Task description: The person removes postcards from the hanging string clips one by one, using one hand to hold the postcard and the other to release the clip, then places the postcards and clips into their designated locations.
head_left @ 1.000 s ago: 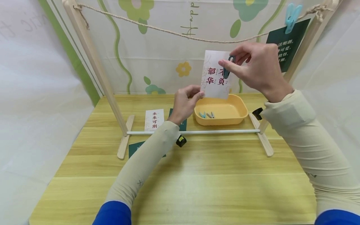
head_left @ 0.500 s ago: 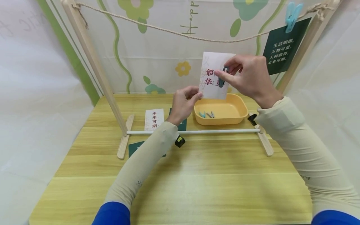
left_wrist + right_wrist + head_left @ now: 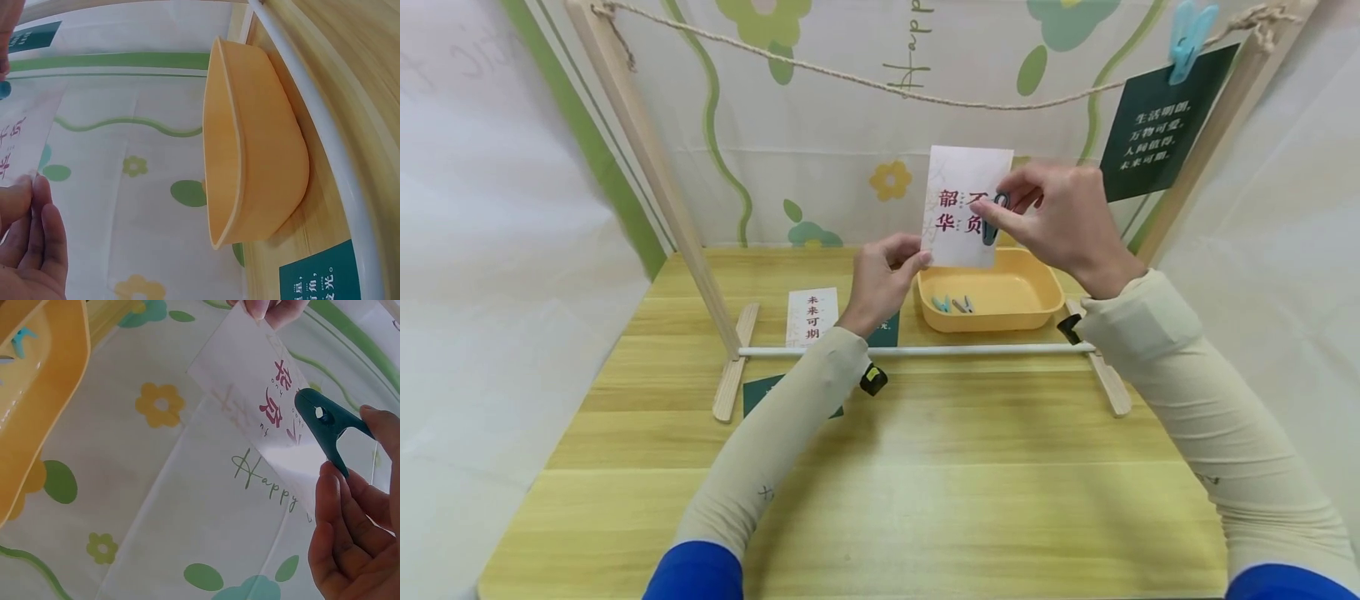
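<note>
My left hand (image 3: pixel 883 279) pinches the lower left corner of a white card (image 3: pixel 955 171) with red characters, held up below the rope (image 3: pixel 880 86). In front of the card's right side, my right hand (image 3: pixel 1063 221) pinches a dark teal clothespin (image 3: pixel 322 412) by its two handles. The right wrist view shows the clothespin's nose near the card's printed face; whether they touch I cannot tell. On the rope's right end, a light blue clothespin (image 3: pixel 1189 42) holds a dark green card (image 3: pixel 1157 108) with white characters.
A yellow basin (image 3: pixel 992 321) with several clothespins stands behind the white bar (image 3: pixel 985 350) of the wooden frame (image 3: pixel 651 171). Left of it lie a white card (image 3: pixel 812 312) and a green card (image 3: pixel 883 333). Another green card (image 3: pixel 763 396) is partly under my left sleeve.
My right hand with the clothespin has moved down and slightly left. The white card has shifted a little down and left in my left hand.
</note>
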`<move>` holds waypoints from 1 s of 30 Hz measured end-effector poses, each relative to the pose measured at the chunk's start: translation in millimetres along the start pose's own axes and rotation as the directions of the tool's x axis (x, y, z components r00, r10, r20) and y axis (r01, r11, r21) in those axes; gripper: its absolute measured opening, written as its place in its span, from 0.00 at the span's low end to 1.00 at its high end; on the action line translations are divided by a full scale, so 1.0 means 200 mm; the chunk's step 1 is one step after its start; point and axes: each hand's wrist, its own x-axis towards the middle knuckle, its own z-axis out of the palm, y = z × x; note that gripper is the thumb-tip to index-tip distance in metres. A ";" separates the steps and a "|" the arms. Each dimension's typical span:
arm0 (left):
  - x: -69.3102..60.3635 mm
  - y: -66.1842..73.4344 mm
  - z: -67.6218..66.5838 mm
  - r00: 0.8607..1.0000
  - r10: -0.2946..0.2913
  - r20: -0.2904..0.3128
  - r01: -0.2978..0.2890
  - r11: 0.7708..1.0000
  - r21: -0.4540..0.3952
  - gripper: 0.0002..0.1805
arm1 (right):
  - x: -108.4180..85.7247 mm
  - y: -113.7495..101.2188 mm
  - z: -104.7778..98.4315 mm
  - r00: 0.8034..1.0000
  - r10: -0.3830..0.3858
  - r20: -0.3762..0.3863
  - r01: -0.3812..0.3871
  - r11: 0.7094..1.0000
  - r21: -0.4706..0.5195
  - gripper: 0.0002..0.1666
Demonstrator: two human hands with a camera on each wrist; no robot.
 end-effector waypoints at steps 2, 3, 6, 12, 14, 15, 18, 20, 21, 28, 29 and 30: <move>-0.01 -0.01 0.00 1.000 -0.004 -0.001 0.004 1.000 0.000 0.09 | -0.01 0.01 0.01 1.000 0.005 0.004 -0.005 1.000 -0.004 0.22; -0.01 -0.01 0.00 1.000 -0.008 -0.003 0.008 1.000 -0.001 0.09 | -0.02 0.01 0.01 1.000 0.009 0.009 -0.009 1.000 -0.006 0.22; -0.02 -0.02 -0.01 1.000 -0.016 -0.007 0.016 1.000 -0.001 0.09 | -0.03 0.02 0.03 1.000 0.015 0.019 -0.015 1.000 -0.012 0.22; -0.03 -0.05 -0.01 1.000 -0.025 -0.015 0.025 1.000 0.012 0.08 | -0.05 0.04 0.04 1.000 0.015 0.024 -0.015 1.000 -0.013 0.21; -0.04 -0.06 -0.01 0.999 -0.030 -0.016 0.030 0.999 0.016 0.08 | -0.06 0.05 0.05 0.999 0.021 0.029 -0.021 1.000 -0.009 0.20; -0.04 -0.06 -0.01 0.999 -0.033 -0.017 0.033 0.999 0.021 0.08 | -0.06 0.05 0.05 0.999 0.024 0.032 -0.024 1.000 -0.008 0.20; -0.05 -0.07 -0.02 0.999 -0.039 -0.020 0.040 0.999 0.032 0.08 | -0.07 0.06 0.06 0.999 0.031 0.038 -0.031 1.000 -0.003 0.20; -0.05 -0.07 -0.02 0.999 -0.040 -0.022 0.041 0.998 0.040 0.08 | -0.08 0.07 0.07 0.999 0.035 0.041 -0.035 0.999 -0.006 0.20; -0.06 -0.07 -0.02 0.999 -0.039 -0.023 0.040 0.998 0.042 0.08 | -0.08 0.08 0.07 0.999 0.034 0.042 -0.034 0.999 -0.009 0.20; -0.07 -0.08 -0.02 0.998 -0.055 -0.021 0.055 0.998 0.039 0.08 | -0.10 0.10 0.10 0.999 0.024 0.033 -0.023 1.000 -0.018 0.20; -0.07 -0.08 -0.02 0.998 -0.061 -0.019 0.062 0.997 0.038 0.08 | -0.10 0.10 0.10 0.999 0.022 0.031 -0.021 1.000 -0.019 0.20; -0.08 -0.08 -0.02 0.998 -0.067 -0.017 0.067 0.997 0.034 0.09 | -0.11 0.10 0.10 0.999 0.022 0.030 -0.022 1.000 -0.018 0.20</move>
